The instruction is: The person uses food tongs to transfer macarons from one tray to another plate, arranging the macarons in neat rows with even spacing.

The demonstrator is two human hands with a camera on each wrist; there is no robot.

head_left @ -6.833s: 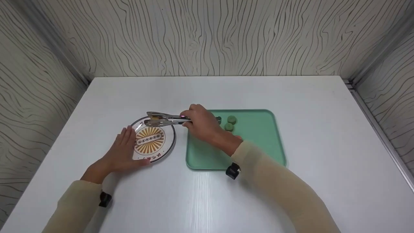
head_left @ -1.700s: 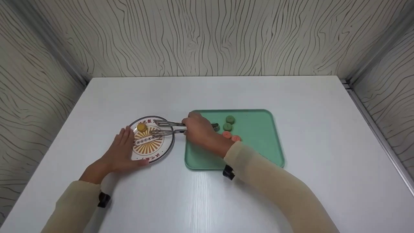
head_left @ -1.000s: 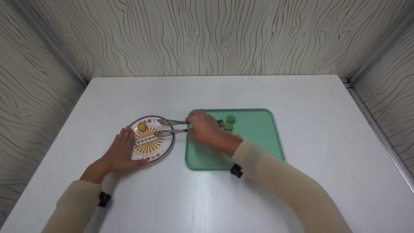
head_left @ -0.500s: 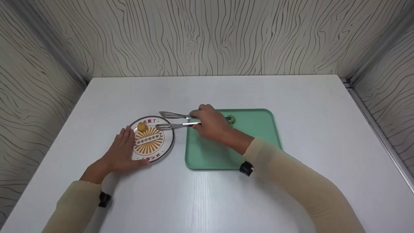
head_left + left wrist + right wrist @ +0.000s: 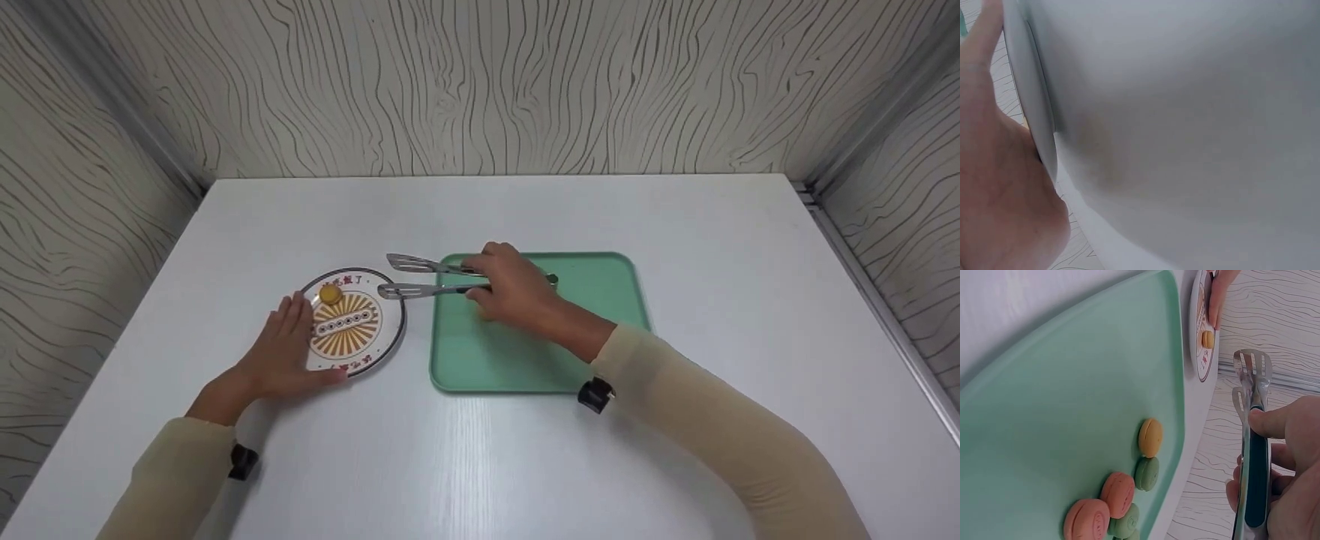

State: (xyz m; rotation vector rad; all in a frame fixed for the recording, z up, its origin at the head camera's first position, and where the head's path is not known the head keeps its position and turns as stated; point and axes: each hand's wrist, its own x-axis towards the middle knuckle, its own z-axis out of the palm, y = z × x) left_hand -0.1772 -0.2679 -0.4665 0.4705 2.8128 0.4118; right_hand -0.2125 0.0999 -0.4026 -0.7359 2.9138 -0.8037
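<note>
My right hand (image 5: 525,292) grips metal tongs (image 5: 416,290) by their dark handles, above the green tray (image 5: 480,367). The tongs' slotted tips point left, spread apart with nothing between them, one overlapping the plate's right rim. My left hand (image 5: 274,360) rests at the left of the patterned plate (image 5: 386,330), fingers straight along its rim and thumb at the near edge. A yellow macaron (image 5: 330,294) sits on the plate. In the right wrist view, another yellow macaron (image 5: 1150,437), several green macarons (image 5: 1147,473) and two pink macarons (image 5: 1117,495) lie on the tray, mostly hidden by my hand in the head view.
A white table (image 5: 465,465) carries the plate at left and the tray right of it, with a narrow gap between. Wood-grain panels (image 5: 480,90) stand behind and at both sides. Dark wrist cameras (image 5: 596,394) hang at both sleeves.
The yellow macaron, earlier between the tongs' tips, now lies on the plate, released. My right hand and the spread tongs have moved right over the tray. My left hand stays put.
</note>
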